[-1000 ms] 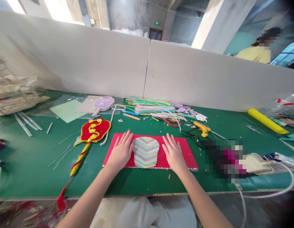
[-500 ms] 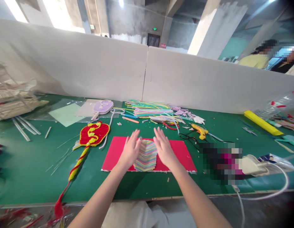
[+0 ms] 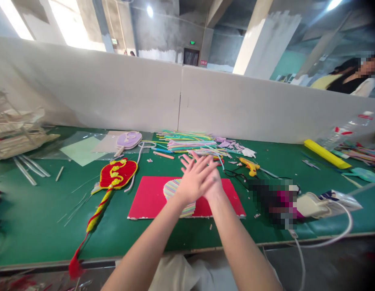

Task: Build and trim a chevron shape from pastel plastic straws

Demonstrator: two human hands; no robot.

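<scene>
My left hand (image 3: pixel 193 182) lies across my right hand (image 3: pixel 214 182) in the air, palms toward each other and fingers stretched out. Neither hand holds anything. Below them is a red board (image 3: pixel 146 198), and on it rests a piece covered in pastel stripes in a chevron pattern (image 3: pixel 172 188). Its top left edge is rounded; my hands and forearms hide much of the rest. To the left lies a red fuzzy fan (image 3: pixel 126 171) with yellow trim, a twisted yellow and red handle and a red tassel.
Behind the board lies a pile of pastel fuzzy stems (image 3: pixel 190 144) with scraps. A yellow glue gun (image 3: pixel 250 165) sits right of it. Further off are a purple fan (image 3: pixel 128 140), a green sheet (image 3: pixel 84 150), a yellow bar (image 3: pixel 327 154) and a plastic bottle (image 3: pixel 342 131). A white partition (image 3: pixel 114 89) stands behind.
My hands have come together from either side of the striped piece, the left now crossing over the right. More of the piece's rounded left edge shows. The view has shifted slightly.
</scene>
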